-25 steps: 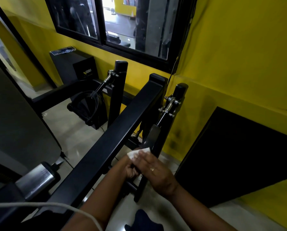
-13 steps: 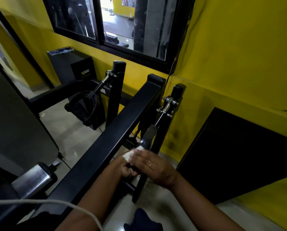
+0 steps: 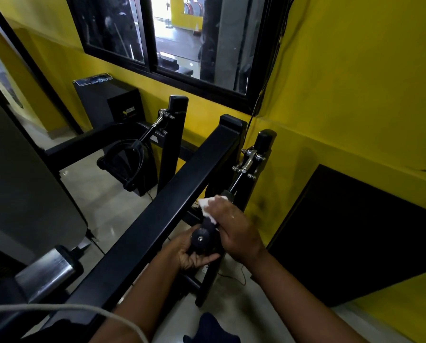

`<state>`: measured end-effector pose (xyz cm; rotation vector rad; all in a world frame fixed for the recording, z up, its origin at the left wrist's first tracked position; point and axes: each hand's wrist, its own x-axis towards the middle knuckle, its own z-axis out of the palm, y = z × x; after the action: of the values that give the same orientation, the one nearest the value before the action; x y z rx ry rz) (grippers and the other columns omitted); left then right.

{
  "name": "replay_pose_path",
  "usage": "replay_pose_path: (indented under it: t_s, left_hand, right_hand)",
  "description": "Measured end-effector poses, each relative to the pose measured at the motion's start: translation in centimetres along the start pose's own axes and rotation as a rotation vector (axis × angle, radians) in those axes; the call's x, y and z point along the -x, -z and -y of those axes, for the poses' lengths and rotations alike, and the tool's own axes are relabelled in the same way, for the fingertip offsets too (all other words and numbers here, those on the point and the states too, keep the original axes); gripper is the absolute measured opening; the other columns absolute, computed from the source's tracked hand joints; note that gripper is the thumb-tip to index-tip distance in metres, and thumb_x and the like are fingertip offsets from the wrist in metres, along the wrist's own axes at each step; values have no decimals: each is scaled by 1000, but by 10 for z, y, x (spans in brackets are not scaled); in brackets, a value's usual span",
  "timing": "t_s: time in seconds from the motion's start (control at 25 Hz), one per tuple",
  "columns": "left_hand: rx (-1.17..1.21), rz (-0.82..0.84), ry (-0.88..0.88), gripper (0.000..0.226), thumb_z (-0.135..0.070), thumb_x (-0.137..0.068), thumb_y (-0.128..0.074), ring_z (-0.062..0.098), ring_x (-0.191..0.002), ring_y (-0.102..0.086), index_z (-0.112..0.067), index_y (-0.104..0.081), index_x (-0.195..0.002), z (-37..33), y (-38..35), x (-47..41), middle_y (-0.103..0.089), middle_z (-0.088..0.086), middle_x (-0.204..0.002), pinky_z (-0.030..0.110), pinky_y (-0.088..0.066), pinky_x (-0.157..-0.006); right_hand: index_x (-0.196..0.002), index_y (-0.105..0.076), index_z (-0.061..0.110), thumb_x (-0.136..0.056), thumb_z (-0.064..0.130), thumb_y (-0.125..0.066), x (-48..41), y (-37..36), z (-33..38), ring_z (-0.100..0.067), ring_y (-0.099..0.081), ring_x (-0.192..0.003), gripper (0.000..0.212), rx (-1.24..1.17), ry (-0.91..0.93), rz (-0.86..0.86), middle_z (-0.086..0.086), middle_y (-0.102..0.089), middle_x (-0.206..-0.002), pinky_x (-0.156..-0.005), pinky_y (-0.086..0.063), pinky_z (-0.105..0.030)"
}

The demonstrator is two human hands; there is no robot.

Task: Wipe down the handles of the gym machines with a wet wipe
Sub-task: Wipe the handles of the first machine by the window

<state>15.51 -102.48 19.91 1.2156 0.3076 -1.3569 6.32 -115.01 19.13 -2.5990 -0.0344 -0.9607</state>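
A black machine handle (image 3: 203, 240) with a round end cap points toward me, to the right of the black square beam (image 3: 157, 219). My left hand (image 3: 193, 256) cups the handle's end from below, fingers curled round it. My right hand (image 3: 234, 226) wraps the white wet wipe (image 3: 207, 205) around the handle's shaft just behind the cap. A thin rod runs from the handle up to a chrome joint (image 3: 247, 162) on the right upright post (image 3: 261, 154). Most of the handle's shaft is hidden under my right hand.
A second handle (image 3: 130, 162) hangs from the left upright post (image 3: 175, 134). A black speaker box (image 3: 108, 100) stands by the yellow wall under the window. A black panel (image 3: 350, 233) leans at the right. A chrome bar (image 3: 46, 268) and white cable (image 3: 83, 309) lie near left.
The handle's end has swung toward me so its round cap now shows. My left hand has dropped under the cap. My right hand with the wipe has slid up the shaft.
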Motion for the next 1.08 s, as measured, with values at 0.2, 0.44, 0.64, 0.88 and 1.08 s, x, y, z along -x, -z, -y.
replay_pose_path:
  t_s: [0.2,0.44,0.64,0.88,1.08]
  left_hand:
    - [-75,-34,-20,36,-33,-89,-64,29,-57,-70,-3,-57,-108,5,-3,-4,-69,19,-70,46,-59,-51]
    - [-185,-162,-189,29,-29,-92,-63,28,-66,-70,-3,-60,-105,14,-15,-3,-69,18,-85,45,-60,-61]
    - [-233,-226,-328,26,-30,-90,-65,16,-49,-64,-6,-66,-98,23,-18,-6,-67,0,-56,28,-51,-45]
    - [-250,-184,-375,29,-23,-88,-68,20,-52,-55,-2,-65,-107,26,-12,-12,-68,16,-79,30,-49,-51]
    - [-243,-212,-435,30,-17,-85,-72,23,-69,-65,-7,-60,-110,27,-10,-17,-72,13,-91,31,-52,-54]
  right_hand:
    - [-122,-63,12,-94,12,-34,-15,-6,23,-15,-42,-134,40,-144,-591,-173,-4,-56,-135,-114,-31,-27]
    - [-126,-61,9,-94,11,-33,-13,3,4,-18,-43,-135,43,-107,-577,-55,-7,-52,-140,-110,-34,-23]
    - [-121,-65,8,-91,9,-32,5,-8,16,-20,-42,-136,45,6,-538,-149,-8,-53,-139,-110,-38,-31]
    - [-114,-66,-5,-83,7,-38,17,-12,0,-31,-40,-131,43,288,-297,-67,-18,-59,-130,-102,-45,-43]
    - [-132,-50,-4,-87,12,-37,39,-23,-12,-35,-40,-134,50,301,-332,88,-20,-45,-143,-118,-19,-31]
